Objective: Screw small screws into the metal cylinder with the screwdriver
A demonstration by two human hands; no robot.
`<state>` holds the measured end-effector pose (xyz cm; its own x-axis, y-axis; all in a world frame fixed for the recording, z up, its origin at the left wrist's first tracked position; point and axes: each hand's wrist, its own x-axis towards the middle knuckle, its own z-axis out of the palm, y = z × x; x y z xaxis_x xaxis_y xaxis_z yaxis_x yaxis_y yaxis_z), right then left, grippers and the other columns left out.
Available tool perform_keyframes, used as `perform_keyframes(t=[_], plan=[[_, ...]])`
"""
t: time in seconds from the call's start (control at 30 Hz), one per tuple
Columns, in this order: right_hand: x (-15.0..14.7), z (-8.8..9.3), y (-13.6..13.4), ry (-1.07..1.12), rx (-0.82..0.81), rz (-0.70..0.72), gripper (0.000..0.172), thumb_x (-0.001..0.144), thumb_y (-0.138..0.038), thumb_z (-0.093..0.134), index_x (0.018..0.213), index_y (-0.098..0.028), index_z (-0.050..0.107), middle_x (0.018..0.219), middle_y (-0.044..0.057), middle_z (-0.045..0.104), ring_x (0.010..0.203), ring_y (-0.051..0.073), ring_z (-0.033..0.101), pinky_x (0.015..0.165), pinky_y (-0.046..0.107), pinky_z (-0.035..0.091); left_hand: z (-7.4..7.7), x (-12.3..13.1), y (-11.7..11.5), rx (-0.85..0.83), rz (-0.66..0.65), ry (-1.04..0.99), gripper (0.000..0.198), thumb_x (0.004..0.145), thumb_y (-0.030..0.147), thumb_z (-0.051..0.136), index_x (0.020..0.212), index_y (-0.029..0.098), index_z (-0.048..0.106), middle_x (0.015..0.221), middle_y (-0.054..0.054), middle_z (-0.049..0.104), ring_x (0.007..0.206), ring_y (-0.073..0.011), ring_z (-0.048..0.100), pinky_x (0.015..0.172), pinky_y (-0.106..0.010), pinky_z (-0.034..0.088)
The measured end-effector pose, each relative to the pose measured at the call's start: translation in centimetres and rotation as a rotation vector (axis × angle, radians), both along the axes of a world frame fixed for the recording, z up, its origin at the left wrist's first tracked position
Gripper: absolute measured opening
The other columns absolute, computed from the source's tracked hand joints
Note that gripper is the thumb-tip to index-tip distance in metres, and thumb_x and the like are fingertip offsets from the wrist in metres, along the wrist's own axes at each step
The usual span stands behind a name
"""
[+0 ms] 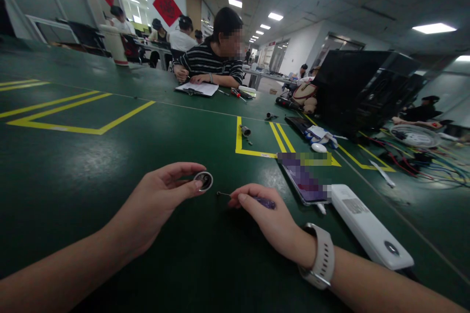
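Note:
Between the thumb and fingers of my left hand (157,198) is a small round metal part (204,181), its open, hollow side showing. My right hand (266,210) grips a screwdriver (265,202) with a purple see-through handle. The thin shaft points left toward the round part, and a small dark piece (219,193) sits at its tip; I cannot make out what that is. A short gap lies between the tip and the round part. Both hands are just above the green table (121,166).
Beyond my hands, a metal cylinder (245,131) lies inside yellow tape. To the right are a phone (303,181), a white power bank (370,225), coloured wires (411,156) and a large black case (360,88). Across the table a person (209,58) sits at a clipboard (198,89).

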<state>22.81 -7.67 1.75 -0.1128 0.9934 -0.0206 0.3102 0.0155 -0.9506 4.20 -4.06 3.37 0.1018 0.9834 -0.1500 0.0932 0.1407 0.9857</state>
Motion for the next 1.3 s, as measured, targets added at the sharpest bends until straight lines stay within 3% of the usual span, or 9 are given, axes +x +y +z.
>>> perform_keyframes(t=[0.17,0.27,0.4,0.57,0.8,1.3], plan=[[-0.3,1.3,1.4,-0.189,0.023,0.081,0.022,0.076,-0.015,0.046,0.064,-0.016,0.064,0.058,0.001,0.062,0.059,0.013,0.058,0.056,0.026,0.043,0.3,-0.1,-0.2,-0.038,-0.022,-0.012,0.032,0.067,0.022,0.068,0.098,0.019,0.065,0.092,-0.004,0.072,0.089,-0.0205,0.066,0.083,-0.033,0.052],[-0.8,0.8,1.8,-0.145,0.057,0.041,0.023,0.074,-0.013,0.043,0.06,-0.016,0.061,0.052,0.0,0.058,0.053,0.013,0.055,0.052,0.025,0.041,0.4,-0.1,-0.3,-0.057,-0.023,-0.027,0.033,0.068,0.021,0.067,0.101,0.019,0.064,0.095,-0.005,0.071,0.091,-0.0201,0.065,0.083,-0.031,0.051],[-0.9,-0.8,1.2,0.068,0.142,-0.045,0.023,0.073,-0.012,0.042,0.06,-0.015,0.06,0.053,0.0,0.057,0.055,0.013,0.055,0.055,0.026,0.042,0.2,-0.1,-0.2,-0.058,-0.016,-0.032,0.033,0.067,0.021,0.067,0.099,0.019,0.065,0.094,-0.005,0.071,0.092,-0.0219,0.065,0.082,-0.033,0.052],[-0.3,-1.8,0.2,0.21,0.396,0.019,0.022,0.079,-0.016,0.042,0.072,-0.016,0.062,0.065,0.003,0.061,0.064,0.015,0.057,0.062,0.03,0.044,0.2,0.0,0.0,-0.073,-0.007,-0.011,0.031,0.066,0.021,0.067,0.097,0.02,0.067,0.091,-0.005,0.072,0.089,-0.0217,0.065,0.082,-0.033,0.05],[-0.4,-1.0,-0.6,0.051,0.624,0.163,0.02,0.082,-0.016,0.04,0.081,-0.017,0.06,0.073,0.005,0.061,0.072,0.017,0.057,0.067,0.034,0.045,0.2,0.5,-0.1,-0.054,-0.018,0.03,0.026,0.063,0.02,0.067,0.089,0.021,0.069,0.08,-0.002,0.073,0.08,-0.0184,0.066,0.074,-0.027,0.05],[-0.8,-0.7,-0.9,-0.029,0.649,0.136,0.019,0.08,-0.013,0.039,0.079,-0.015,0.058,0.071,0.006,0.06,0.069,0.017,0.056,0.065,0.033,0.045,-0.5,0.6,-0.3,0.005,-0.063,0.048,0.021,0.065,0.023,0.067,0.086,0.022,0.066,0.09,-0.001,0.072,0.085,-0.0189,0.066,0.075,-0.027,0.052]])
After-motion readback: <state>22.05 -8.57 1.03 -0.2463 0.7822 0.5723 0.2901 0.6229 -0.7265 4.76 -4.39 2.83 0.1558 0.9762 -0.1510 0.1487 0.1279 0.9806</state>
